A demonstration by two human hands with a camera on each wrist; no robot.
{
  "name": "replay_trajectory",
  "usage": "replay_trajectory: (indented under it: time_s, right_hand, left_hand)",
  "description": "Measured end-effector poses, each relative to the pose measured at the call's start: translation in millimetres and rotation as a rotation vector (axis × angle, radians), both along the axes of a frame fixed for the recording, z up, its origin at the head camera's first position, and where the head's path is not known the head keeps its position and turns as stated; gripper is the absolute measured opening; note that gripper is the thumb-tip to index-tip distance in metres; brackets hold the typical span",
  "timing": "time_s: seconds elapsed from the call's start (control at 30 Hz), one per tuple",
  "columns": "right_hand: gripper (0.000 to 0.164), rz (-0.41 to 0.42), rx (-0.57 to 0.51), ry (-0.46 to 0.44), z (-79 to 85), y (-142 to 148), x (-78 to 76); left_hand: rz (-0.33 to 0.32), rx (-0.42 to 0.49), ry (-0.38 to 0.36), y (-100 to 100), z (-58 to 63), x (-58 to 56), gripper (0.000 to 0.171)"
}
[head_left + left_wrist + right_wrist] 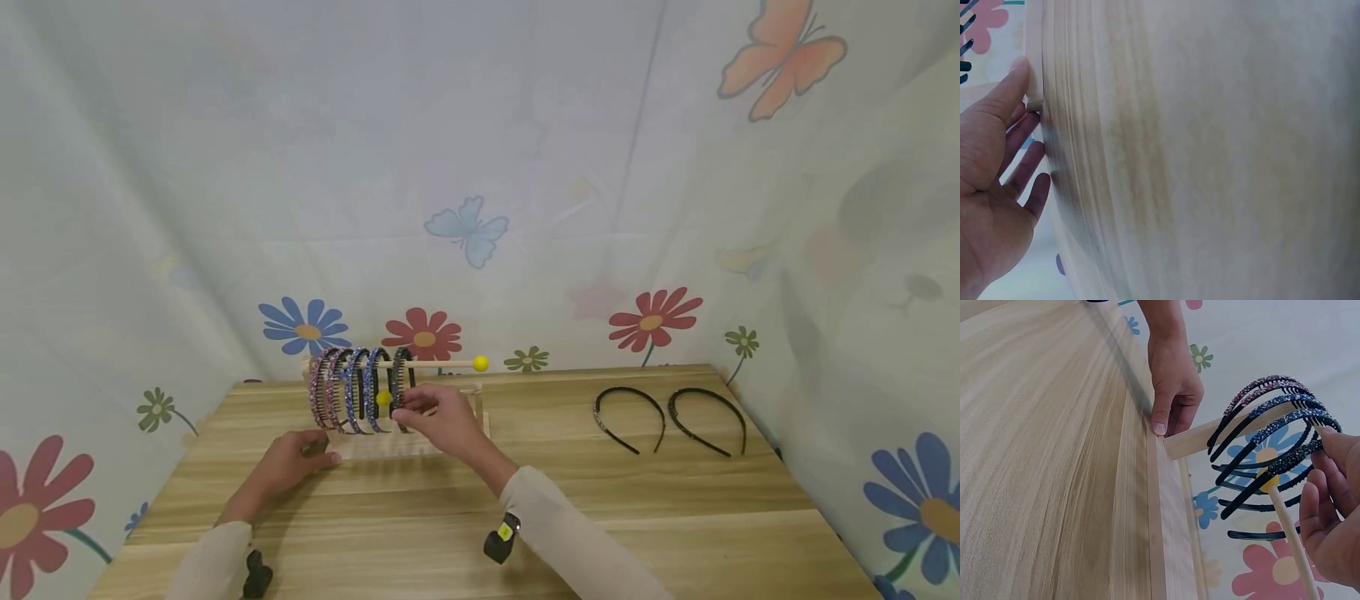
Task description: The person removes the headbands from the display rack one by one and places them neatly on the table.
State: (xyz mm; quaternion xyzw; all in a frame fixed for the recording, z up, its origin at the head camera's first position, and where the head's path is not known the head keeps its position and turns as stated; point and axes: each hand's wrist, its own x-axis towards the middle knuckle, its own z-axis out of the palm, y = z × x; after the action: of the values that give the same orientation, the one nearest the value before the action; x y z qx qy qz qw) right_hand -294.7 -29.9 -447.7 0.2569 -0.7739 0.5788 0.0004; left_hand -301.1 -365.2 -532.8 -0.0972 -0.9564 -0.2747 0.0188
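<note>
A wooden headband rack (390, 450) stands on the table with several glittery headbands hanging along its rods. Two pink headbands (317, 392) hang at the left end, then two blue headbands (370, 387), then a black headband (1294, 458) nearest the free rod ends. My right hand (450, 419) pinches the black headband at its front between thumb and fingers, as the right wrist view shows. At the rack's left end my left hand (288, 458) grips the base corner, its thumb (1160, 419) on the front edge and its fingers partly hidden behind.
Yellow balls cap the rods, one at the back rod's end (481, 363) and one on the front rod (384, 397). Two dark headbands, one left (630, 417) and one right (707, 419), lie on the table (570, 508) at the right. A flower-print cloth (555, 292) hangs behind.
</note>
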Motion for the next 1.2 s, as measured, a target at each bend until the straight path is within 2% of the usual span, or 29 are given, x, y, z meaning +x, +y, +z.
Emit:
replay_trajectory:
  time_s: [0.2, 0.33, 0.73, 0.9, 1.2]
  right_hand:
    - [0.026, -0.027, 0.027, 0.015, 4.7, 4.4, 1.7]
    - [0.024, -0.029, 0.040, 0.058, 7.6, 11.4, 0.6]
    - [0.025, -0.042, 0.021, 0.085, 21.6, 30.1, -3.1]
    - [0.027, -0.049, 0.012, 0.093, 24.9, 33.4, -3.5]
    - [0.018, -0.032, -0.022, 0.113, 36.1, 36.4, 0.0]
  left_hand:
    - [0.003, 0.013, -0.006, -0.1, -1.3, 1.8, 0.053]
    - [0.003, 0.011, -0.010, 0.1, -2.3, 3.7, 0.056]
    - [0.001, 0.005, -0.013, 0.2, 1.1, 3.5, 0.046]
    - [-0.001, 0.006, -0.007, 1.0, 1.9, 3.0, 0.049]
    - [-0.007, 0.004, 0.000, 1.3, 3.5, 2.5, 0.044]
